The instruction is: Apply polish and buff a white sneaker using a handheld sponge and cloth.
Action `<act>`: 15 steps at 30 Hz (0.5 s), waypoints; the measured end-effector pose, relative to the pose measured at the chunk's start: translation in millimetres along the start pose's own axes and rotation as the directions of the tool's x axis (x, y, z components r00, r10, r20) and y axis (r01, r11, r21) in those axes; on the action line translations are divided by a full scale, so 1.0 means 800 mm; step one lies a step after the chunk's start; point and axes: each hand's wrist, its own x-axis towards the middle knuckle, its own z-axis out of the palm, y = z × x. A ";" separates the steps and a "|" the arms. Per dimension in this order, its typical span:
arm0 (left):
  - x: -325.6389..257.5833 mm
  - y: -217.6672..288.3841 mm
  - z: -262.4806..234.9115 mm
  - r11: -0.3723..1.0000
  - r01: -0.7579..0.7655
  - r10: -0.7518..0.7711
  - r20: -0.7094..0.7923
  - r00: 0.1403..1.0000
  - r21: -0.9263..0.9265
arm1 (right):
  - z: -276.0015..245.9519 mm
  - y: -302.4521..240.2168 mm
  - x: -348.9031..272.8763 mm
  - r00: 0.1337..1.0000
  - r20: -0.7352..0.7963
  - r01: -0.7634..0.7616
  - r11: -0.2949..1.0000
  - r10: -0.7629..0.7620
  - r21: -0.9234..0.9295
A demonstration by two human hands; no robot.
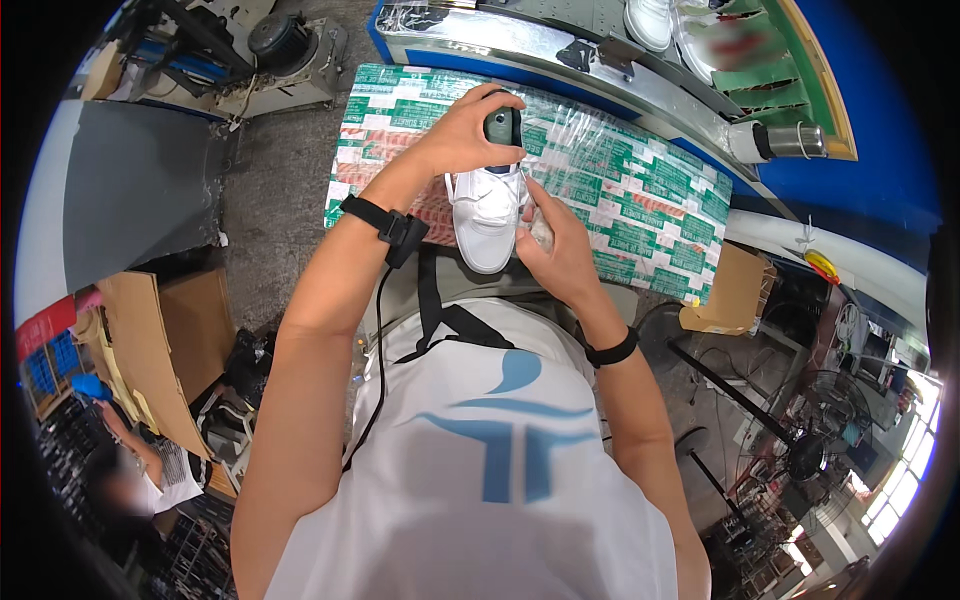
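Holding white shoe (487, 232) over near edge of counter (640, 205), toe toward body. Pinching dark green block (500, 126) at heel with left grip (458, 132); right grip (562, 250) spread alongside. Probably light, firm, easily scuffed; best taken by block.

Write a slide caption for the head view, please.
Left hand holds a dark block at the heel end of a white shoe, right hand at its side, at a patterned table.
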 end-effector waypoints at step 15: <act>0.002 0.001 -0.012 0.999 -0.015 0.014 0.009 1.000 0.033 | 0.018 -0.051 -0.054 0.946 0.076 0.310 0.802 -0.317 -0.511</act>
